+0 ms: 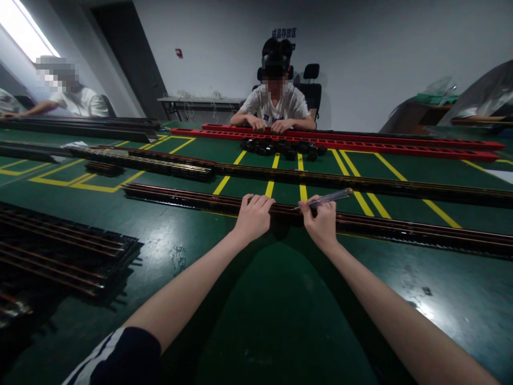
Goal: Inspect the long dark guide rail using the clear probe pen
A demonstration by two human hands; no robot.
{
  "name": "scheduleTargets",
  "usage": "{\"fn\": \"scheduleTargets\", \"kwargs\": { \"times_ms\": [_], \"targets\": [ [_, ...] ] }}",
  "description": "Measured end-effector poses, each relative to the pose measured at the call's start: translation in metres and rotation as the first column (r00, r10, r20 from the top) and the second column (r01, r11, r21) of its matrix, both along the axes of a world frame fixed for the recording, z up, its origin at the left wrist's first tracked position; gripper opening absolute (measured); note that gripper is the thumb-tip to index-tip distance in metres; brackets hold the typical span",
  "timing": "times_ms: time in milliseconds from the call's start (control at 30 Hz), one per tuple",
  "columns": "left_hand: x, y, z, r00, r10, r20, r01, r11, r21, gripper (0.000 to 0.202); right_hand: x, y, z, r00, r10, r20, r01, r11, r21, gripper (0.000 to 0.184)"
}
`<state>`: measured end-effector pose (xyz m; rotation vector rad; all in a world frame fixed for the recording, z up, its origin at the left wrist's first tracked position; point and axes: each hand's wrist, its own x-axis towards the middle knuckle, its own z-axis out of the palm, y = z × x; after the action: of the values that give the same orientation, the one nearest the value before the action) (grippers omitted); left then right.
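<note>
Hands on long dark rail (401, 227) just ahead: left hand (253, 216) curled over it; right hand (321, 222) holding pen-like tool (326, 198); rail prob. stiff, light, awkward lengthwise; grip w/ hands well apart.

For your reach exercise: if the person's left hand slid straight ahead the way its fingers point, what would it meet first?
The left hand already rests on the near dark rail; beyond it, probably the next long dark rail, though depth is unclear.
</note>
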<state>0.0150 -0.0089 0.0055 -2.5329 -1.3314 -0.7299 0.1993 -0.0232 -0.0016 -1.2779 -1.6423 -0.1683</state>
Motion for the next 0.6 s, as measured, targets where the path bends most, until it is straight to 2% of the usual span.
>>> {"fn": "scheduleTargets", "kwargs": {
  "times_ms": [600],
  "targets": [
    [-0.0017, 0.0003, -0.0009, 1.000, -0.012, 0.008, 0.012, 1.000, -0.017, 0.035, 0.0003, 0.0038, -0.0044, 0.999, -0.037, -0.022, 0.037, 0.999, 0.028, 0.042]
  ]
}}
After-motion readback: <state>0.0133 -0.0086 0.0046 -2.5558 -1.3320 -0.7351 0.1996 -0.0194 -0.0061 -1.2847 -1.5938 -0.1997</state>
